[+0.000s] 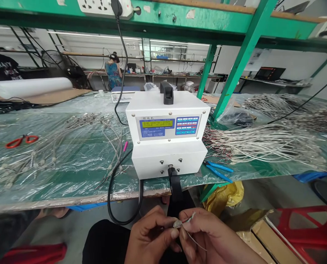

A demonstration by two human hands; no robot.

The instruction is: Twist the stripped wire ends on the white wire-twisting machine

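Observation:
My left hand (pixel 154 234) pinches a small translucent connector (pixel 177 223) between thumb and fingertips, above my lap. Thin coloured wires (pixel 190 217), red, green and white, come out beside it, and my right hand (pixel 204 233) has its thumb and fingers closed on them. A single pale wire (pixel 195 241) hangs down across the right fingers. Just beyond my hands stands a white wire-twisting machine (pixel 166 128) with a lit display and keypad. Its black front attachment (pixel 175 185) juts over the table edge toward me.
Blue cutters (pixel 218 170) lie right of the machine, near bundled white cables (pixel 262 143). Orange-handled scissors (pixel 22 141) and loose cables (pixel 50 141) lie left. A black cord (pixel 110 198) loops below the edge. Red stools, cardboard boxes and people are around.

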